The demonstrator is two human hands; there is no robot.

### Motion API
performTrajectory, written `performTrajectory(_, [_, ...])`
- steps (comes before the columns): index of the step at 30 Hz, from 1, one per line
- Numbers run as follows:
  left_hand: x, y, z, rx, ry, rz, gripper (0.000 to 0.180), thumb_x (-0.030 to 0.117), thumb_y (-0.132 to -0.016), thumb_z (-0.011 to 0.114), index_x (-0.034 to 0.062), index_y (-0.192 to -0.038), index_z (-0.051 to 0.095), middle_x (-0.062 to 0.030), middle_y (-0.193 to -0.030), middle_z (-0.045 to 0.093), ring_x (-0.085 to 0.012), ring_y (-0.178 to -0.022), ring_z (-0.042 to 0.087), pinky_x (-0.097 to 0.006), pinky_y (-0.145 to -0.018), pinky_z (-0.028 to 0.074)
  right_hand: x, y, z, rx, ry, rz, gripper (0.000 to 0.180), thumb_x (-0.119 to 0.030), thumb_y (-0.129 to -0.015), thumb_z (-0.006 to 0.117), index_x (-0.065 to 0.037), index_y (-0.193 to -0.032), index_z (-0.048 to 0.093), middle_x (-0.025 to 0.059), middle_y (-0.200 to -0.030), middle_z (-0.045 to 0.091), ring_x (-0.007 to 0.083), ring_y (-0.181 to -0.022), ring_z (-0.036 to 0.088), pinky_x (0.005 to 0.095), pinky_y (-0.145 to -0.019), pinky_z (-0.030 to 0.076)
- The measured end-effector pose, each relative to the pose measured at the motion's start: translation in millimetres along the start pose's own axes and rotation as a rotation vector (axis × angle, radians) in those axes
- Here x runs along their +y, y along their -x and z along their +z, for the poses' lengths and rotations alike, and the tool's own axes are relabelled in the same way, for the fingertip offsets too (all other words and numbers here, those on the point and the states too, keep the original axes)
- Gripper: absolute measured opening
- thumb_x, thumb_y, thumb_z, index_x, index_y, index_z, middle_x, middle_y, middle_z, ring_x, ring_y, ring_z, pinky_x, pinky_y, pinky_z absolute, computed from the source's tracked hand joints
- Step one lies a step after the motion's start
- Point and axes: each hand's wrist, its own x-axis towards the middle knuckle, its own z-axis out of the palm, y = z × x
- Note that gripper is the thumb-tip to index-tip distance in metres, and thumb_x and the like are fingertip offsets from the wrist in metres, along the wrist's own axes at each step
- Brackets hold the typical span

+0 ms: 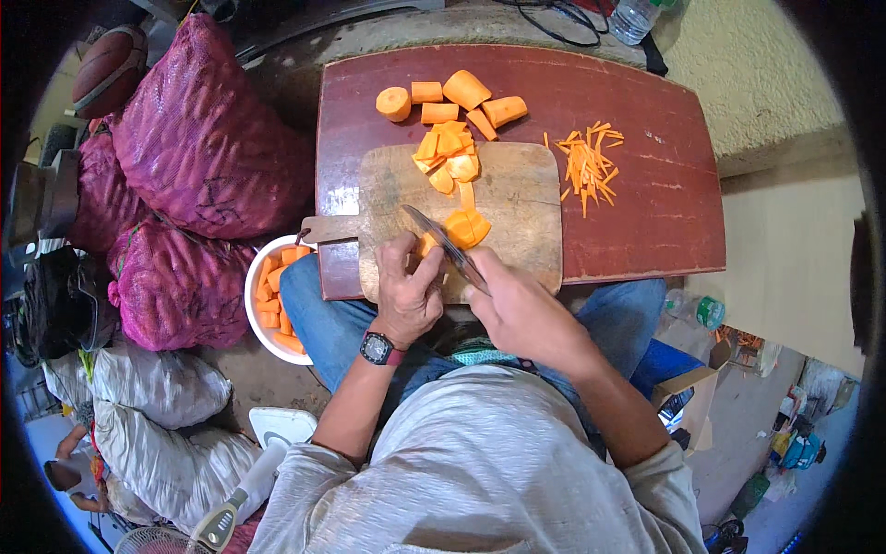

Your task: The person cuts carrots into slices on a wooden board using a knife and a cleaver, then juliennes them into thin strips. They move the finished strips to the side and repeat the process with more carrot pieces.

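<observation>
My right hand (512, 305) grips a knife (443, 242), its blade slanting up and left over the wooden cutting board (526, 203). Bent fingers of my left hand (406, 286) press on a carrot piece (425, 246) just left of the blade. Right of the blade lie flat carrot slices (468, 227). More carrot slices (448, 152) are heaped at the board's far edge. Beyond them, thick peeled carrot chunks (466, 90) sit on the dark red table (646, 185). A pile of thin carrot sticks (589, 166) lies right of the board.
A white bucket (254, 305) of carrot pieces stands by my left knee. Large purple mesh sacks (208, 138) and white sacks (175, 452) crowd the left side, with a fan (221, 522) near them. A cardboard box (692, 397) is at lower right. Another person (74, 471) is at far lower left.
</observation>
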Motion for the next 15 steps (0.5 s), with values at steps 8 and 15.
performTrajectory(8, [4.6, -2.8, 0.7, 0.043, -0.010, -0.040, 0.036, 0.004, -0.084, 0.083, 0.0060, -0.119, 0.074, -0.0170, -0.123, 0.058, -0.0373, -0.104, 0.058, -0.051, -0.093, 0.046, 5.8, -16.4, 2.3, -0.105, 0.021, 0.137, 0.042, -0.011, -0.107, 0.061, 0.003, -0.144, 0.047, 0.0381, -0.111, 0.069, 0.0594, -0.109, 0.067, 0.0616, -0.089, 0.053])
performTrajectory(15, [5.8, -1.8, -1.7, 0.048, -0.016, -0.048, 0.035, 0.005, -0.086, 0.082, 0.0048, -0.120, 0.073, -0.0162, -0.122, 0.059, -0.0362, -0.104, 0.058, -0.052, -0.095, 0.045, -38.6, 19.9, -28.2, -0.101, -0.007, 0.156, 0.035, -0.011, -0.108, 0.059, 0.004, -0.138, 0.047, 0.0382, -0.104, 0.072, 0.0586, -0.101, 0.071, 0.0646, -0.086, 0.053])
